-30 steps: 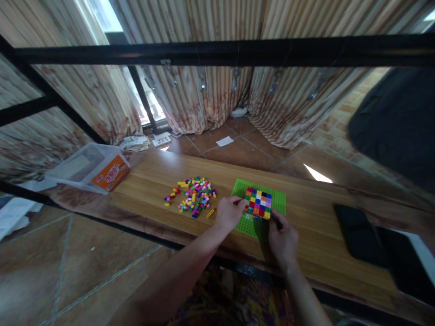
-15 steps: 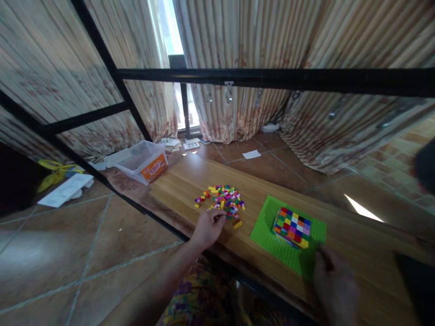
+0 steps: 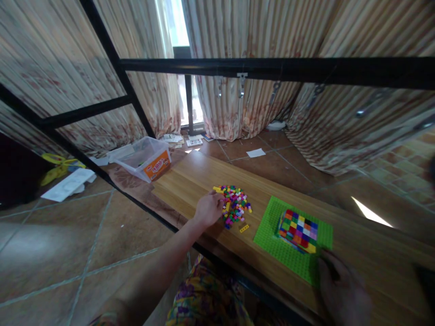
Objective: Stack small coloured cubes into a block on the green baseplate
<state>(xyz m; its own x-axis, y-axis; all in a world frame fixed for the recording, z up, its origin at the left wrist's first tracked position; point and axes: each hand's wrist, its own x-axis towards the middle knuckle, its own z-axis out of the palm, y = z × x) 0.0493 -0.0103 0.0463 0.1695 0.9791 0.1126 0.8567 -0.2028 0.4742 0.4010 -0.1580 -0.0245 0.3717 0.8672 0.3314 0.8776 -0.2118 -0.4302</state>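
Observation:
My left hand [image 3: 210, 208] is at the left side of a pile of small colourful toy bricks [image 3: 236, 203]. Its fingers are curled in against the bricks, and what they hold, if anything, is hidden. A yellow brick with holes [image 3: 244, 228] lies apart, just in front of the pile. To the right is a green studded baseplate [image 3: 268, 233], bearing a block of multicoloured bricks [image 3: 299, 230] built up in layers. My right hand [image 3: 343, 285], dim and slightly blurred, has its bent fingers on the near right edge of the baseplate.
Everything lies on a long wooden table [image 3: 200, 174]. A clear plastic bin [image 3: 139, 158] with an orange label stands past its left end. A black metal bar [image 3: 217, 67] crosses ahead, with metal clips hanging from it. Papers [image 3: 256, 153] lie on the tiled floor.
My left hand has moved up from the pile's near edge to its left side, where the stray bricks are now out of sight. My right hand stays by the baseplate. The view has shifted slightly.

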